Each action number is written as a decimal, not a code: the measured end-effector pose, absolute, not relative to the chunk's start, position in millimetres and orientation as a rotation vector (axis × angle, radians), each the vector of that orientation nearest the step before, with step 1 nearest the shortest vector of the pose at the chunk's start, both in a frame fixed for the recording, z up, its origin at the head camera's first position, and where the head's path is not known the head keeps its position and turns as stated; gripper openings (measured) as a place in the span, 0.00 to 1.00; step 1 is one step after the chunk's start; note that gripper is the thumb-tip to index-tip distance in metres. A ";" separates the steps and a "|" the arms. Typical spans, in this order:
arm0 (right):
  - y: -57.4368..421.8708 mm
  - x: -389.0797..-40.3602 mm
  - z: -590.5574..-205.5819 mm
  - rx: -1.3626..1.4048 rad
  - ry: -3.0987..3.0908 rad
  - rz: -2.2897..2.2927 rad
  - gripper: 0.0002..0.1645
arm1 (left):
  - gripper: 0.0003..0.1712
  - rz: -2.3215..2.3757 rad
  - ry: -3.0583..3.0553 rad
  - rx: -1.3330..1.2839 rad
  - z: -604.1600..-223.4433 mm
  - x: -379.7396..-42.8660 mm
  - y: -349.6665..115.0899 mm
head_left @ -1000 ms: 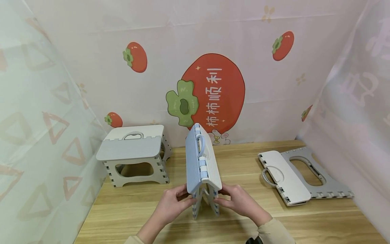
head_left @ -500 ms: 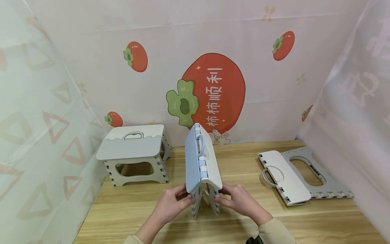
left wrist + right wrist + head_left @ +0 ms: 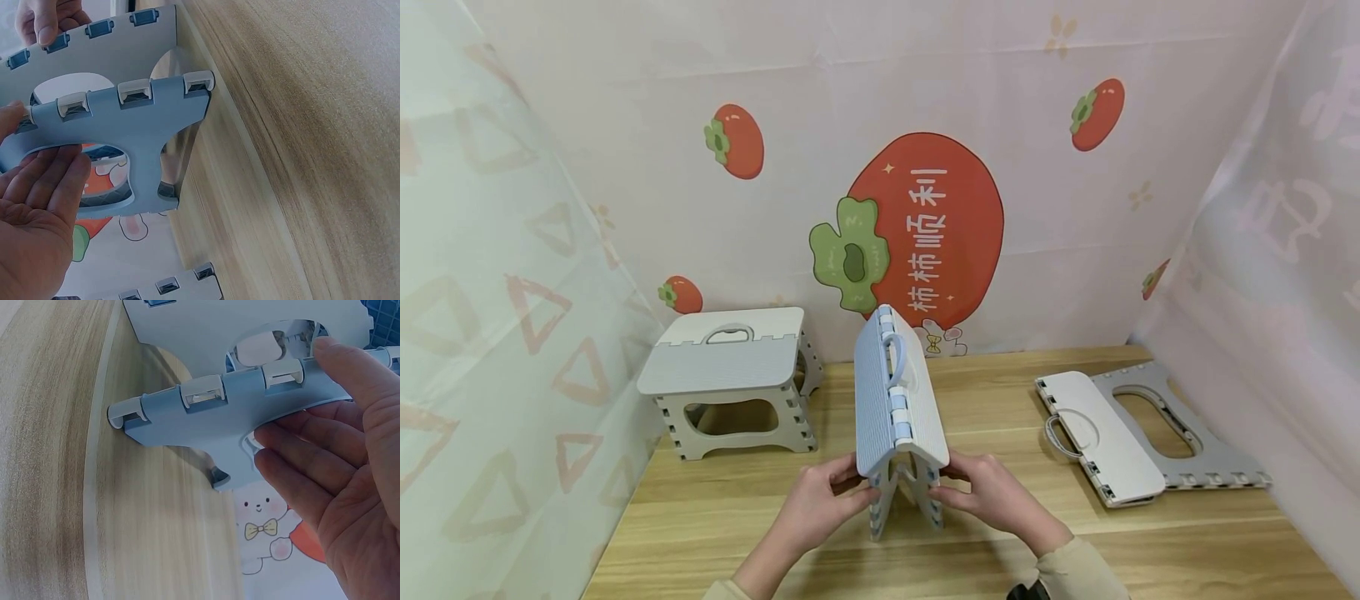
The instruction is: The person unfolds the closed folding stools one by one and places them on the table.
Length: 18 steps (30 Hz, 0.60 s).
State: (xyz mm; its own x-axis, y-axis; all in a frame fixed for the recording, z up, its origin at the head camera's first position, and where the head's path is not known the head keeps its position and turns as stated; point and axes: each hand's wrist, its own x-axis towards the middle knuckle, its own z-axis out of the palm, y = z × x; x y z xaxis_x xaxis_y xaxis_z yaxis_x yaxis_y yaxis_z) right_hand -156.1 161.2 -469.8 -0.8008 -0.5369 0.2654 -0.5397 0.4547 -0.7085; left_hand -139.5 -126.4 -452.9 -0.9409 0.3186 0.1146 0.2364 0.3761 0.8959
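A blue-and-white folding stool stands half unfolded on the table, its two top halves sloping like a roof with a blue handle along the ridge. My left hand grips its left leg panel. In the left wrist view that hand's fingers reach into the panel's cutout, with the thumb at the hinged edge. Across from it my right hand grips the right leg panel. The right wrist view shows the right thumb over the hinged edge and the fingers at the cutout. In the head view the sloping top hides some fingertips.
At the left, a grey-and-white folding stool stands unfolded. Another grey-and-white folding stool lies partly folded flat at the right. A printed cloth hangs behind the wooden table and along its sides.
The top halves and leg panels of the middle stool have spread very slightly apart, the left half edging left. Both hands keep their grip almost in place.
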 end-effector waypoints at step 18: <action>165.1 -157.1 -472.1 1.004 -2.663 1.298 0.27 | 0.27 1.628 2.583 0.556 -453.0 -137.8 -128.7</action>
